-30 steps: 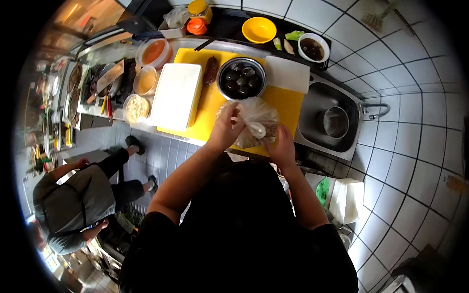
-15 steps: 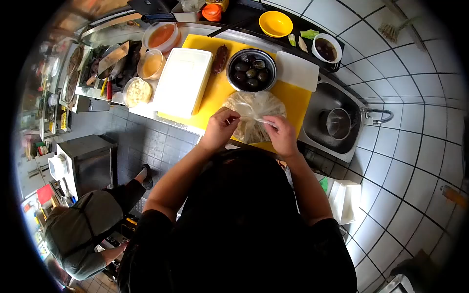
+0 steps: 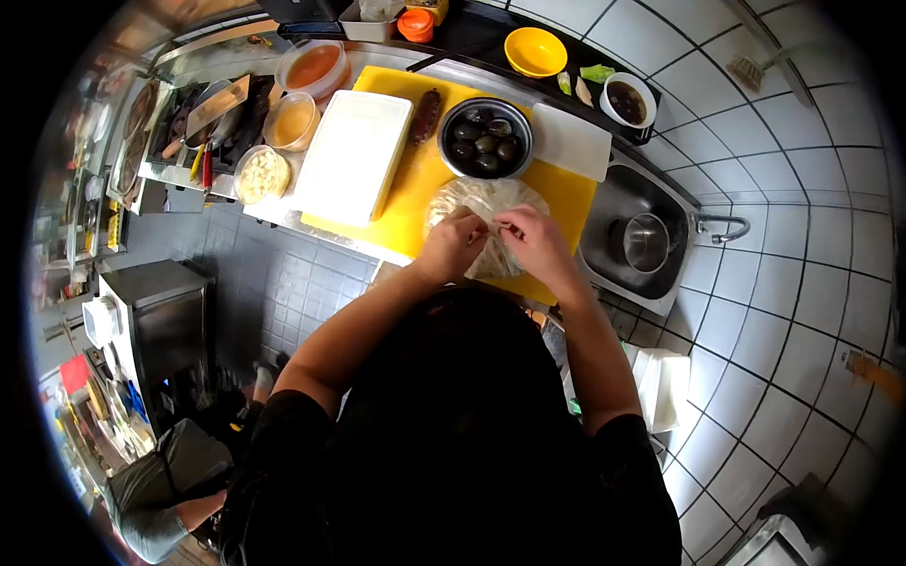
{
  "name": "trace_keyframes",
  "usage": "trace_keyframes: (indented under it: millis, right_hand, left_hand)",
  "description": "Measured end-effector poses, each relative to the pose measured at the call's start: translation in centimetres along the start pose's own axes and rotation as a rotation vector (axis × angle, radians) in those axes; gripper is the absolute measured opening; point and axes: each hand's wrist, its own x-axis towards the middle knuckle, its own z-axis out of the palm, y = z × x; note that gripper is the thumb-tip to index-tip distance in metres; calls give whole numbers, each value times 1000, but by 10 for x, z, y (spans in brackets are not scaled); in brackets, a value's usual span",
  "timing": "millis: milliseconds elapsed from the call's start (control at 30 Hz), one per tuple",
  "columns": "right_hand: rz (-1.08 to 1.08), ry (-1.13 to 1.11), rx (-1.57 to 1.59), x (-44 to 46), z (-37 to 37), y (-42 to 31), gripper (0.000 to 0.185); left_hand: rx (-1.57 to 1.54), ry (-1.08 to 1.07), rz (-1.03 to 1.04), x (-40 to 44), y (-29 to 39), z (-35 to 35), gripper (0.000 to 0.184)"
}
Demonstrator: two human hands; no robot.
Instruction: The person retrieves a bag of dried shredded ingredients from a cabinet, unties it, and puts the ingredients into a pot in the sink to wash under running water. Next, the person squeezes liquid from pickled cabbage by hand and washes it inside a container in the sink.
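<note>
So we're rocking a plain black top (image 3: 453, 424), short sleeves, super dark all over. Both the left sleeve (image 3: 283, 439) and right sleeve (image 3: 630, 462) are the same solid black, loose-ish, and end in simple hems around the elbows. Below that our forearms are bare, right down to a bare left hand (image 3: 457, 245) and right hand (image 3: 534, 241). The front's so dark we can't make out seams or folds, tbh.

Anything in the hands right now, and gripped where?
Yes: the clear plastic bag. Left hand and right hand pinch its gathered upper part near the middle, close together; the exact fingertip contact is too small to tell.
</note>
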Motion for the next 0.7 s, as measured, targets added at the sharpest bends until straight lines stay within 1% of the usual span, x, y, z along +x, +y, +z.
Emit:
trace_keyframes:
  millis: [67,100,200,300,367,467,567,700]
  right_hand:
    - [-103,-72,-124,6,0,5,20]
    - [-157,-110,-184,8,0,4,22]
    - [-188,-65,-110,7,-1,-1,21]
    - [-235,-64,-182,7,0,11,19]
    - [-185,-48,-169,6,2,16,17]
    - [-135,15,-150,6,8,21,16]
    - [-94,66,-92,4,11,18,15]
    - [-85,130,-29,3,16,19,13]
  left_hand:
    - [24,12,61,1,0,-2,15]
    - [12,22,56,1,1,-3,13]
    - [-20,52,30,0,2,-6,10]
    - [-42,65,10,1,3,-4,10]
    - [-40,57,16,2,3,-4,11]
    - [-214,-40,-205,3,3,-7,16]
    - [-462,-12,-322,9,-19,4,22]
    - [-224,-55,-191,13,2,-5,22]
